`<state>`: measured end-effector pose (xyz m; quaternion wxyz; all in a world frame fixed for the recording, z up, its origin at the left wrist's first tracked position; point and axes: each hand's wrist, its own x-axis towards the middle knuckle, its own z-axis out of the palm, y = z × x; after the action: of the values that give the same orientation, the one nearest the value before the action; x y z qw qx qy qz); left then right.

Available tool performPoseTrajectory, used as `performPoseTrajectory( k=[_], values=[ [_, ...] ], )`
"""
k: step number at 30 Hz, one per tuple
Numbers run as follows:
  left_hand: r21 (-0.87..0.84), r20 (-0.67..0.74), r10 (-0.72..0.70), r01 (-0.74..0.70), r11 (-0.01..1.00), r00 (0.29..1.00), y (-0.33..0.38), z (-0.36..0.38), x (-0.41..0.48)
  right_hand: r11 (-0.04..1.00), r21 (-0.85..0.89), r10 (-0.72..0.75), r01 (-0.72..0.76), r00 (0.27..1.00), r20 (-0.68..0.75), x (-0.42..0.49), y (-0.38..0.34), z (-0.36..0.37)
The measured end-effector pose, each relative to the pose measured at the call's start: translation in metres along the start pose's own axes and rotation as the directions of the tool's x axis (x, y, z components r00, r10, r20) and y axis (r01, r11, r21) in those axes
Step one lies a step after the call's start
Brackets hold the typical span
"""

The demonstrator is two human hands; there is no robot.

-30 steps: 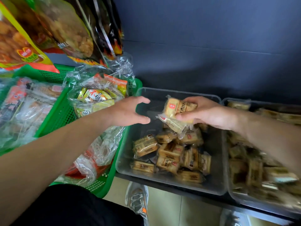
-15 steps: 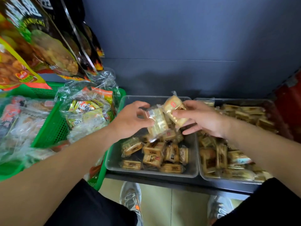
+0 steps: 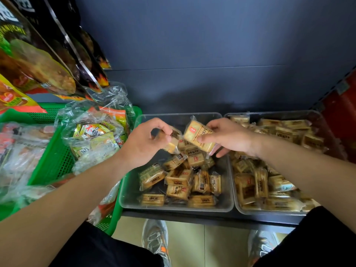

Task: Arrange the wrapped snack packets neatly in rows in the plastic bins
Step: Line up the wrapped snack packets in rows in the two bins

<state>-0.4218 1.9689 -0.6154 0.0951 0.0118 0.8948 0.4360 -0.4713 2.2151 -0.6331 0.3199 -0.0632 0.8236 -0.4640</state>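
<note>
Two packets up off the heap, both held just above the back half of the middle bin point(image 3: 129, 189). One clear-wrapped packet point(image 3: 173, 144) pinched by its edge in the left hand point(image 3: 146, 143), thumb and curled fingertips closed on the wrapper. One yellow packet point(image 3: 198, 137) clamped in the right hand point(image 3: 229, 137), thumb across its face and fingers underneath, tilted toward the other packet and nearly touching it. Inside the middle bin, a loose heap point(image 3: 179, 178) of the same packets at all angles, some flat and some on edge, with only a rough line of three along the front wall. Bare bin floor showing at the back and down the left side. Just right of the middle bin, a second bin point(image 3: 269, 211), fuller and just as jumbled. Left of the middle bin, a green basket point(image 3: 55, 160) of bagged snacks. Judged from all that: early days, no true row laid in either bin, nearly all the sorting left to do. Next, most likely, setting these two down side by side against the back wall to begin a row.
</note>
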Motion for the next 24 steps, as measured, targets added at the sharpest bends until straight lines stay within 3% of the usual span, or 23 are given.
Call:
performPoseTrajectory(
  k=[9,18,24],
  values=[
    [0.087,-0.032,-0.102,0.105,0.991,0.994,-0.013,-0.011,-0.002,0.996,0.091,0.000,-0.006,0.998,0.063,0.007,0.004,0.000],
    [-0.167,0.003,-0.240,0.237,0.957,0.971,-0.029,-0.029,-0.003,0.930,0.350,0.005,-0.111,0.957,0.291,0.009,0.008,0.002],
    [-0.195,-0.019,-0.253,0.245,0.950,0.967,-0.044,-0.041,-0.004,0.949,0.292,0.042,-0.118,0.966,0.254,0.016,0.006,0.011]
  ],
)
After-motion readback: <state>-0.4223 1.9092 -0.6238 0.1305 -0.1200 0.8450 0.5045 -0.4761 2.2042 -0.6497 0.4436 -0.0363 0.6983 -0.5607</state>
